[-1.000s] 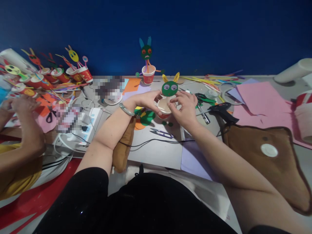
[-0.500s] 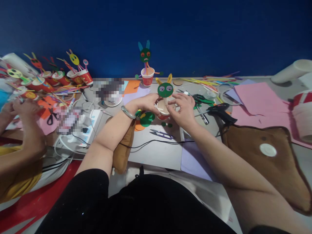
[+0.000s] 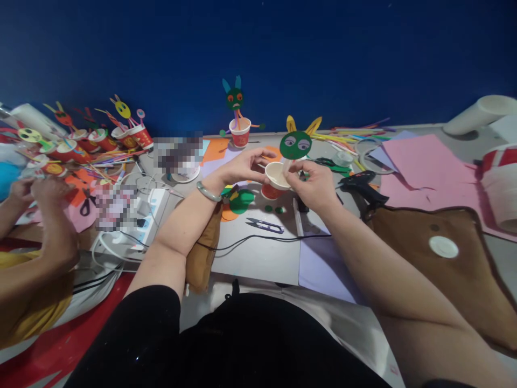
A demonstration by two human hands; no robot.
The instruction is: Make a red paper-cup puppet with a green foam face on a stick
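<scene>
A red-and-white paper cup [image 3: 273, 190] stands over the table between my hands, slightly tilted. Above its right rim rises a round green paper face [image 3: 296, 145] with yellow ears and purple-ringed eyes, on a pale stem [image 3: 287, 165]. My right hand [image 3: 313, 186] pinches this stem at the rim; whether its fingers also grip the cup wall is hidden. At the cup's left side, my left hand [image 3: 246, 166] has its fingers apart, the thumb close to the rim. Green paper circles [image 3: 241, 202] and thread snips [image 3: 265, 225] lie nearer to me.
A finished-looking cup figure [image 3: 239, 132] stands by the blue wall. To the right are a glue gun [image 3: 359, 186], pink paper [image 3: 424, 161] and a brown cushion [image 3: 436, 275]. A black cable crosses the front. Another person's hands [image 3: 46, 194] work at left beside a power strip [image 3: 152, 215].
The green face has shifted right and tilted over the cup, with my right hand on its stem. My left hand's fingers have come away from around the cup. The cup has moved slightly right.
</scene>
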